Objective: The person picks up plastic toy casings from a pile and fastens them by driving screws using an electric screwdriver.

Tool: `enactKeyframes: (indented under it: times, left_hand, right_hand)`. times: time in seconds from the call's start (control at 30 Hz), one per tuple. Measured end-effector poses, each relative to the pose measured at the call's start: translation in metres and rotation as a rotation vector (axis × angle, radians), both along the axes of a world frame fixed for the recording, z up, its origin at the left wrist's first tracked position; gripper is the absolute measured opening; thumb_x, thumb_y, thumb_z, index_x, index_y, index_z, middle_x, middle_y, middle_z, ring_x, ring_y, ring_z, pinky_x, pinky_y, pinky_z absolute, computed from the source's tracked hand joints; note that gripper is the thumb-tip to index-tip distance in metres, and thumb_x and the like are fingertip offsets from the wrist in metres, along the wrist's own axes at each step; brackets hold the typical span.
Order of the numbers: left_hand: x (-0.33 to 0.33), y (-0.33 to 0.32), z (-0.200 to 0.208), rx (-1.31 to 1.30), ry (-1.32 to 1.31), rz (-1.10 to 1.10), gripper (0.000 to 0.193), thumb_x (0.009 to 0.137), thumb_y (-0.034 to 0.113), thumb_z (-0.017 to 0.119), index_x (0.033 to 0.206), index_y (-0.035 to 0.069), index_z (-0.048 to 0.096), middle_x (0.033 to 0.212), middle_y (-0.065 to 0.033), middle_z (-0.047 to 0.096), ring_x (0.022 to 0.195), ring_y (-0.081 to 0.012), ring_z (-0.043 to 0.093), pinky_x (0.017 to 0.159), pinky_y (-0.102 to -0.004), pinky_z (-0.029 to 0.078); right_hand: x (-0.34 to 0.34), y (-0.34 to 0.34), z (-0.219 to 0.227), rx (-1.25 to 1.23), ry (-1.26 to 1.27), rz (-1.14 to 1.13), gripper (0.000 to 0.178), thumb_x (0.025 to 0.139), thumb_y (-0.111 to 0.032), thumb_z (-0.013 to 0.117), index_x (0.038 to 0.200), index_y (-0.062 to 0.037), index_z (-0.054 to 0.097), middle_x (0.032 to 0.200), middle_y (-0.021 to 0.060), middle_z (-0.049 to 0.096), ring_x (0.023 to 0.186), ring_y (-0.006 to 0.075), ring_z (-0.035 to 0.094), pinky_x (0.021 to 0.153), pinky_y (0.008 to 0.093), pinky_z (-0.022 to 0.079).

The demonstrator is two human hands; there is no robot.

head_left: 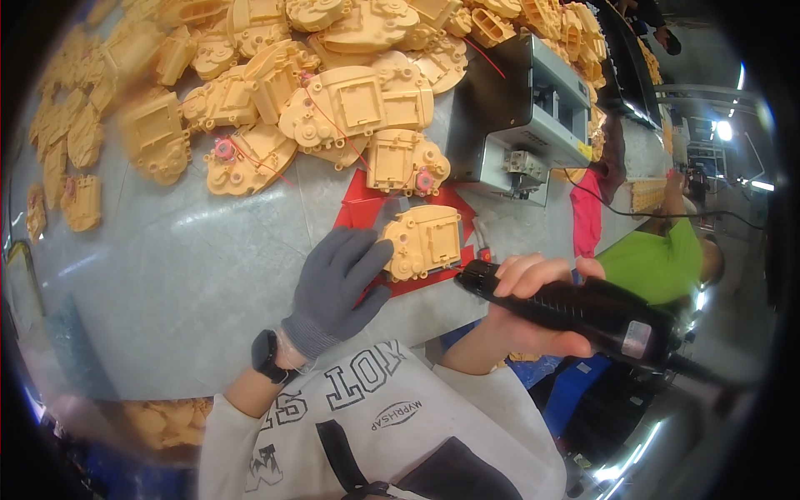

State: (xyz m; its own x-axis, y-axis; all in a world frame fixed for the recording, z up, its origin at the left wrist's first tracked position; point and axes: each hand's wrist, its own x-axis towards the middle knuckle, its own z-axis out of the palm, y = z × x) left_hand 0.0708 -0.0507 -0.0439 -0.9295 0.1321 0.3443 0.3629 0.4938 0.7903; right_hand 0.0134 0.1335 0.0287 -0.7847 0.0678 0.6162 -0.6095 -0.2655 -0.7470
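Observation:
A yellow plastic housing (425, 237) lies on a red fixture (354, 207) in front of me. My left hand (337, 283), in a grey glove, holds the housing at its left edge with stretched fingertips; the thumb stands apart, nearer to me. My right hand (533, 308) is bare and wrapped round a black electric screwdriver (575, 312). The screwdriver lies almost level, its nose pointing left and its bit close to the housing's lower right edge. I cannot tell whether the bit touches. Just behind the fixture sits another housing (407, 162) with a pink round part.
Several more yellow housings (350, 100) are heaped across the far side of the grey table (208, 292), some with red wires. A grey and black box-shaped machine (529, 125) stands at the back right. Beyond are pink cloth (587, 212) and a person in green (658, 258).

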Motion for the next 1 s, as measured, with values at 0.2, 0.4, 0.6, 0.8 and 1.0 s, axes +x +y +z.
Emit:
enactKeyframes:
  times: [0.2,0.4,0.6,0.8,1.0]
  left_hand:
    - [0.0023,-0.0001,-0.0042,-0.004,-0.006,0.0,0.054,0.063,0.011,0.068,0.113,0.004,0.05,0.108,-0.0166,0.051,0.096,-0.0362,0.051,0.083,-0.0434,0.043]
    - [0.0032,-0.0003,-0.0035,-0.008,-0.014,0.0,0.055,0.063,0.012,0.068,0.114,0.003,0.05,0.108,-0.0165,0.05,0.098,-0.0359,0.05,0.083,-0.0434,0.043]
    - [0.0014,-0.0008,-0.0029,0.001,-0.004,-0.005,0.055,0.062,0.011,0.068,0.113,0.003,0.05,0.107,-0.0163,0.05,0.096,-0.0358,0.05,0.082,-0.0434,0.043]
    - [0.0008,-0.0011,-0.0045,0.017,0.012,-0.011,0.054,0.061,0.01,0.067,0.112,0.002,0.05,0.106,-0.0167,0.05,0.095,-0.0358,0.051,0.081,-0.0433,0.043]
    - [0.0007,-0.0015,-0.0033,0.016,0.0,-0.015,0.054,0.061,0.01,0.067,0.112,0.002,0.05,0.105,-0.017,0.05,0.094,-0.0359,0.051,0.081,-0.0432,0.043]
  right_hand:
    - [0.0002,-0.0026,0.0001,0.017,0.011,-0.005,0.081,0.076,-0.065,0.052,0.117,0.0014,0.03,0.065,0.0141,0.053,0.044,0.0219,0.051,0.041,0.0324,0.046]
    - [-0.0007,-0.0011,-0.0034,0.065,0.034,0.026,0.08,0.076,-0.063,0.053,0.118,0.0016,0.031,0.065,0.0139,0.054,0.045,0.0217,0.052,0.043,0.0323,0.047]
    - [0.0019,-0.001,-0.002,0.053,0.032,-0.013,0.081,0.076,-0.064,0.052,0.118,0.0016,0.031,0.066,0.0141,0.054,0.046,0.0218,0.052,0.044,0.0328,0.046]
    - [0.0023,-0.0005,-0.0011,0.057,0.036,-0.015,0.081,0.076,-0.066,0.051,0.118,0.0013,0.031,0.065,0.014,0.053,0.045,0.0218,0.051,0.043,0.0325,0.046]
    - [0.0039,-0.0011,-0.0005,0.027,0.03,-0.048,0.082,0.076,-0.068,0.047,0.118,0.0003,0.03,0.064,0.0135,0.052,0.044,0.0218,0.05,0.042,0.0324,0.045]
